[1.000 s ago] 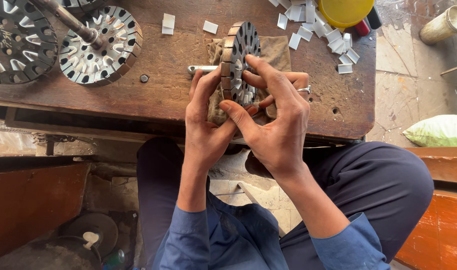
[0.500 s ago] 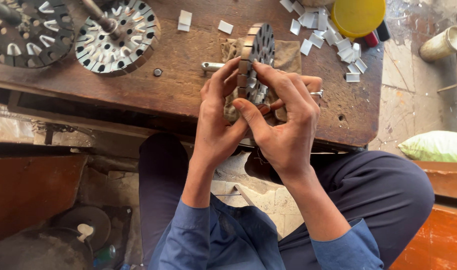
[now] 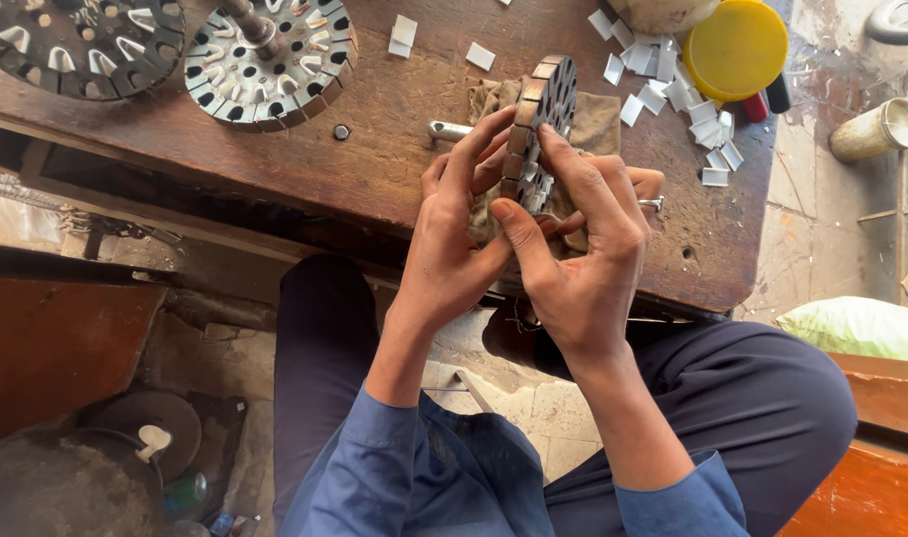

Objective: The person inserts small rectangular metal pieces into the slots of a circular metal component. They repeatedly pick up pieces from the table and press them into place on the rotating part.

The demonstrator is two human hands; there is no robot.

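Both hands hold a round slotted metal motor core (image 3: pixel 545 114) standing on edge over a brown cloth (image 3: pixel 595 124) on the wooden workbench (image 3: pixel 394 139). My left hand (image 3: pixel 459 239) grips its left side, fingers on the rim. My right hand (image 3: pixel 583 249), with a ring on one finger, wraps the right side, index finger and thumb pressed on the core's face. A metal shaft (image 3: pixel 449 129) sticks out to the left of the core.
Two more slotted metal discs (image 3: pixel 275 55) (image 3: pixel 71 45) lie at the bench's back left. Several small white paper pieces (image 3: pixel 687 99) are scattered at back right near a yellow lid (image 3: pixel 737 45). A small nut (image 3: pixel 341 131) lies on the bench. A cylinder (image 3: pixel 876 129) lies on the floor.
The view has shifted slightly; both hands keep holding the core, with the fingers adjusting on its face and rim.
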